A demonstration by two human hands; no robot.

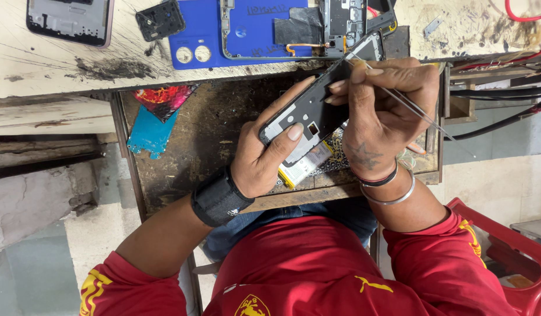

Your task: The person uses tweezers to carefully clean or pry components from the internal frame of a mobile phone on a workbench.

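Holding a dark phone frame (314,111) tilted over the open drawer (212,134), my left hand (264,158) has its grip closed round the lower edge, while my right hand (381,111) pinches thin metal tweezers (414,108) at its upper end. It looks light, rigid, fragile plastic; I'd hold it by the rims. A blue back cover (253,29) lies on the scarred table (48,64)

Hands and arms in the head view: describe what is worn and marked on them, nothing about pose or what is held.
The left hand has a wide black fabric wrist wrap. The right hand carries a dark star-shaped tattoo on its back, with a black band and a thin silver bangle at the wrist. Both arms end in short red sleeves with yellow markings.
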